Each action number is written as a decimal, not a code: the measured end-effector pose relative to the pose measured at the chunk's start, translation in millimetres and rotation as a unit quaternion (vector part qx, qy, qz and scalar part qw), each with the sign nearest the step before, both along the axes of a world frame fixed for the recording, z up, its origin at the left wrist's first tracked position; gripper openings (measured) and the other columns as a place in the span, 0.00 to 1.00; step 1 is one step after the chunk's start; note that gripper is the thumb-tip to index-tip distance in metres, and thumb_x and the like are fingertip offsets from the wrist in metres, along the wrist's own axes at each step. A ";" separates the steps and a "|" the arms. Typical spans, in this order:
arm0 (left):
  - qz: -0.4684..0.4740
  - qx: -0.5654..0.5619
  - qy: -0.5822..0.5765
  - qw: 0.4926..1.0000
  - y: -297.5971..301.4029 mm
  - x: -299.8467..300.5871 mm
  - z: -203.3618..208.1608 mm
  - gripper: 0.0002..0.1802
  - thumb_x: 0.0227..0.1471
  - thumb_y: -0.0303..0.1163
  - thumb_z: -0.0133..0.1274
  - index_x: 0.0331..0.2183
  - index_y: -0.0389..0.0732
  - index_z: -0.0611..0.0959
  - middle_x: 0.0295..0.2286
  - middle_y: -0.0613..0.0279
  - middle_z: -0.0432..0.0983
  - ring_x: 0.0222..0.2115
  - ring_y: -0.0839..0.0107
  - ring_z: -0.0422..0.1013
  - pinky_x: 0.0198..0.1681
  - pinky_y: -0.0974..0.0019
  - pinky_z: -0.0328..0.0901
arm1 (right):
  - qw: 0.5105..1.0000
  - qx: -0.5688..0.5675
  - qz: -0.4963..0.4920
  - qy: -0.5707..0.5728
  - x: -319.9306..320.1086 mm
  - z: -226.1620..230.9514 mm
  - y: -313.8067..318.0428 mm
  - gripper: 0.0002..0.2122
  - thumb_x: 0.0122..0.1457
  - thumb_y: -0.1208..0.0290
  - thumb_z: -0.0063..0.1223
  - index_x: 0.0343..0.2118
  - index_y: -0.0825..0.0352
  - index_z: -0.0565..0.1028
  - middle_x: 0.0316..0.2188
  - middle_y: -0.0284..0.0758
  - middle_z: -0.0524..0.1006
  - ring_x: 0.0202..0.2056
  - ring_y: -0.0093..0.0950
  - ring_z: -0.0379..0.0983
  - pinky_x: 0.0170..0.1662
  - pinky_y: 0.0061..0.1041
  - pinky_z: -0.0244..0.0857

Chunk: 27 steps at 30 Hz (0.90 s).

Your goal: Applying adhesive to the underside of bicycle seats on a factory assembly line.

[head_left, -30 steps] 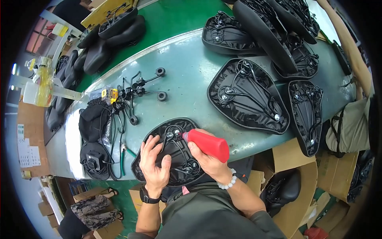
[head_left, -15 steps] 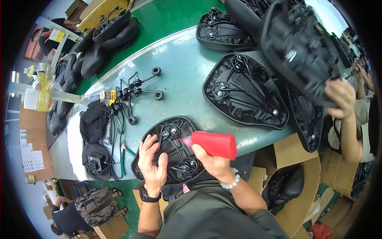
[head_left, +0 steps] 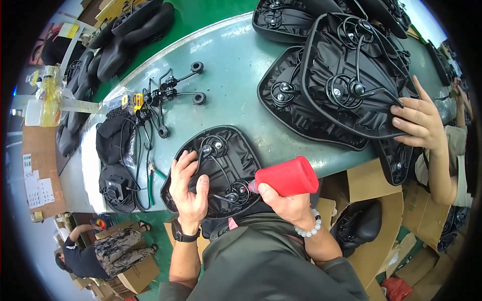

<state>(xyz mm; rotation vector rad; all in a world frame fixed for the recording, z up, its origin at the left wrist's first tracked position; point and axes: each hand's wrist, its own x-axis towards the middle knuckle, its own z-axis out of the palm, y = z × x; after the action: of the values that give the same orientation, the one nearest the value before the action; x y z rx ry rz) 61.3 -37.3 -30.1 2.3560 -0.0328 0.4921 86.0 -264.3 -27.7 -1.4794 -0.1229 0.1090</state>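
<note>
An upturned black bicycle saddle [head_left: 240, 156] lies at the table's near edge, its coil springs, bent rods and bolts facing up. My left hand [head_left: 190, 189] rests on the saddle's left side, fingers stretched and thumb apart, gripping nothing. In my right hand [head_left: 288, 204] is a red squeeze bottle [head_left: 288, 176], held tilted. Its nozzle points left at a bolt in the saddle's near right spring [head_left: 238, 192]; I cannot tell whether it touches. Any liquid at the tip is too small to see.
A co-worker's hand [head_left: 419, 120] holds another upturned saddle [head_left: 369, 108] over more saddles at the right. Black metal spring frames [head_left: 168, 93], green-handled pliers [head_left: 150, 188] and a black cap [head_left: 116, 140] lie left. Open cardboard boxes [head_left: 374, 180] stand below the right edge.
My right hand has moved the bottle's nozzle from the far spring to the near right one. The co-worker's saddle has come down and left onto the others. My left hand stays on the saddle.
</note>
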 end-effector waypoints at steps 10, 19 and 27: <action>0.153 -0.090 -0.014 0.984 52.2 -42.5 19.3 0.21 0.59 0.38 0.40 0.45 0.31 0.74 0.42 0.50 0.72 0.45 0.60 0.67 0.52 0.60 0.58 | 0.980 0.130 -0.091 0.119 -7.6 1.9 -7.1 0.09 0.52 0.74 0.56 0.33 0.74 0.76 0.25 0.36 0.79 0.27 0.28 0.75 0.35 0.26 0.69; 0.197 -0.467 0.297 0.809 79.0 -102.6 -3.3 0.13 0.57 0.29 0.46 0.44 0.37 0.70 0.35 0.63 0.73 0.31 0.77 0.70 0.33 0.74 0.66 | 0.899 0.401 0.003 0.173 -3.2 -32.6 4.4 0.20 0.52 0.60 0.51 0.38 0.75 0.74 0.30 0.43 0.77 0.37 0.38 0.74 0.58 0.37 0.52; 0.123 -0.577 0.072 0.804 46.6 -35.9 58.9 0.20 0.57 0.30 0.45 0.50 0.38 0.61 0.46 0.50 0.69 0.46 0.54 0.70 0.47 0.43 0.67 | 0.887 0.445 0.088 0.089 1.0 -23.9 -1.7 0.20 0.50 0.55 0.50 0.32 0.72 0.76 0.27 0.43 0.77 0.35 0.35 0.73 0.61 0.41 0.45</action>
<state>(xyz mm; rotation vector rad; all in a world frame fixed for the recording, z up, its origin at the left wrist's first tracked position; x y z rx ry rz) 25.4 9.3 28.8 1.1681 0.5123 0.2992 87.1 -266.0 -51.6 -0.5299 -0.1344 0.2923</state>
